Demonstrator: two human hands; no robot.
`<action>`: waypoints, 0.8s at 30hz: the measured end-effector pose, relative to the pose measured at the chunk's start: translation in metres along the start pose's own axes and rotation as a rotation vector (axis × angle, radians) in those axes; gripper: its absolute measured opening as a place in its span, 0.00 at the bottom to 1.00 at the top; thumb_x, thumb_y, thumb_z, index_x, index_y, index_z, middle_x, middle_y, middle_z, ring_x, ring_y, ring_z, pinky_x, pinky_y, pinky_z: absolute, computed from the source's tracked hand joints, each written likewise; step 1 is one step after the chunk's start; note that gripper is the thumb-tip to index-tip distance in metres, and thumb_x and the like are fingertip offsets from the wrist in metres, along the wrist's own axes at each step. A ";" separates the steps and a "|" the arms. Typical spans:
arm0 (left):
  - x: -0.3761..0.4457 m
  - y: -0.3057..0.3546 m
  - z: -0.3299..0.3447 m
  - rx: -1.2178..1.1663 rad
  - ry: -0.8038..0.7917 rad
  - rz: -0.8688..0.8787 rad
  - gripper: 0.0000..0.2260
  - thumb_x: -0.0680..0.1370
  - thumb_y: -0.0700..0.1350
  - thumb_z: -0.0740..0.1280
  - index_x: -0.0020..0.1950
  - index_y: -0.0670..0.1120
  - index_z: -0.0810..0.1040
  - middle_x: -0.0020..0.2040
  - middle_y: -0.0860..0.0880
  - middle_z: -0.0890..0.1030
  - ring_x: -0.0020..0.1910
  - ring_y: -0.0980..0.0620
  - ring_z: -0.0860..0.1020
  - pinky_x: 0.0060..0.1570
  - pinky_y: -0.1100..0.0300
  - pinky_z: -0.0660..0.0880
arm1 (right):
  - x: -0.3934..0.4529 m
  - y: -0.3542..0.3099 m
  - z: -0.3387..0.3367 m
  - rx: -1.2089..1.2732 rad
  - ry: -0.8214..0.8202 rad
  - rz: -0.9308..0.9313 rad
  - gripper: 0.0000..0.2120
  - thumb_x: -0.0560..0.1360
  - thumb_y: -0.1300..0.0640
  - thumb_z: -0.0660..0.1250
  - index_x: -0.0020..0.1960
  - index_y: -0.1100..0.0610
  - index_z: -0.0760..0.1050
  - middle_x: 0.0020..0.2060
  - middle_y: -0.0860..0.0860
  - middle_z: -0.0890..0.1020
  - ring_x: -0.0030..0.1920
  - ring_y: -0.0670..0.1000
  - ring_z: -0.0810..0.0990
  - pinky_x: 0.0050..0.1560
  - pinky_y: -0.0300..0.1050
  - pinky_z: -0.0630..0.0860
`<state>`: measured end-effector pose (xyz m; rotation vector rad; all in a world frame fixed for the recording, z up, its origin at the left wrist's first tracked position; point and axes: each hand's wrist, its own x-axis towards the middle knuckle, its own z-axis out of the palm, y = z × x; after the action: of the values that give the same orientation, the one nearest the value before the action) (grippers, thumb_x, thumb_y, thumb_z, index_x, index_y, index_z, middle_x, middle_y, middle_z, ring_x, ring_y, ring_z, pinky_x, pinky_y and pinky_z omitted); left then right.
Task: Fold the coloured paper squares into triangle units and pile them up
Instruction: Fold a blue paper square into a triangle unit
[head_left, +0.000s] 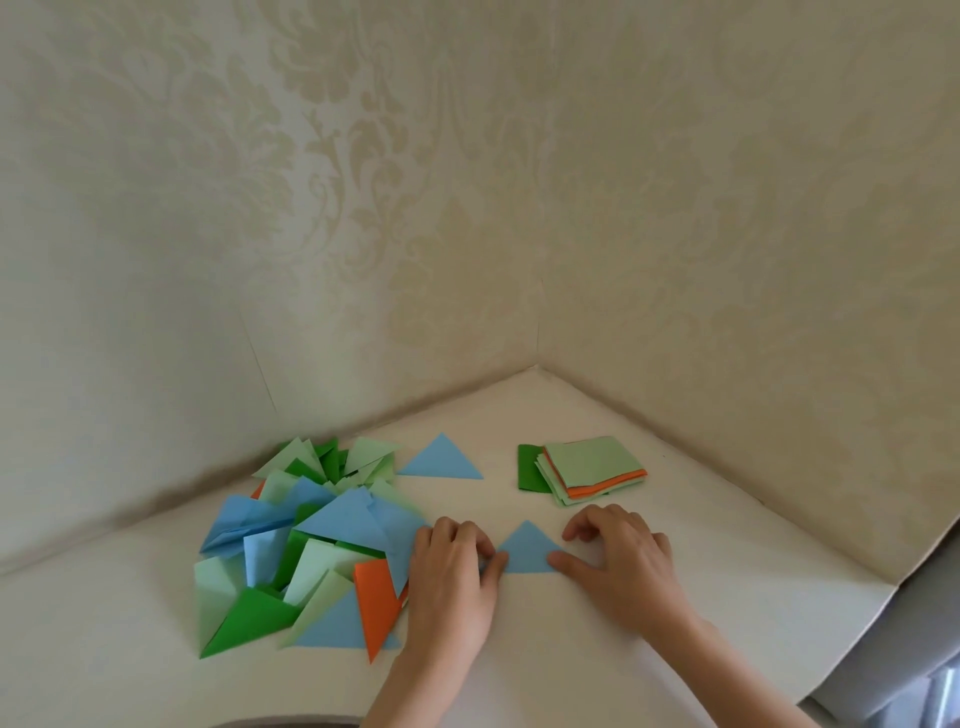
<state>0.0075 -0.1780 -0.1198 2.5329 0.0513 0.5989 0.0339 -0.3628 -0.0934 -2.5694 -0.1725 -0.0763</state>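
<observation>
two hands pressing a blue paper triangle (527, 551) flat on a white table (675, 545).
left hand (457, 577) pinches its left corner with curled fingers; right hand (618, 556) holds down the right corner, thumb straight, fingers loosely bent. pile of folded triangles (306, 540) lies left; stack of unfolded squares (587, 470) behind; lone blue triangle (441, 460) between them.
</observation>
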 end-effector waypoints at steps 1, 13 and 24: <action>0.000 -0.001 -0.002 -0.023 -0.009 0.003 0.06 0.73 0.47 0.72 0.41 0.47 0.77 0.41 0.53 0.74 0.44 0.51 0.70 0.44 0.58 0.71 | 0.000 0.001 -0.002 0.015 -0.015 -0.007 0.10 0.70 0.38 0.67 0.47 0.40 0.71 0.45 0.39 0.72 0.51 0.42 0.69 0.53 0.42 0.61; -0.001 0.018 -0.011 0.056 -0.088 0.006 0.10 0.79 0.37 0.60 0.56 0.48 0.76 0.52 0.51 0.73 0.53 0.52 0.70 0.51 0.61 0.69 | -0.005 0.004 -0.009 0.146 -0.061 -0.010 0.10 0.73 0.51 0.69 0.42 0.38 0.71 0.44 0.38 0.74 0.49 0.44 0.71 0.58 0.44 0.68; 0.014 0.036 -0.003 -0.064 -0.203 -0.094 0.10 0.78 0.44 0.65 0.59 0.49 0.73 0.53 0.50 0.78 0.52 0.52 0.75 0.45 0.63 0.68 | -0.002 0.009 -0.006 0.122 -0.033 -0.039 0.07 0.72 0.49 0.70 0.44 0.39 0.72 0.45 0.38 0.74 0.48 0.43 0.71 0.57 0.43 0.69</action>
<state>0.0159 -0.2052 -0.0932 2.4994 0.0758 0.3005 0.0331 -0.3734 -0.0930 -2.4466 -0.2323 -0.0374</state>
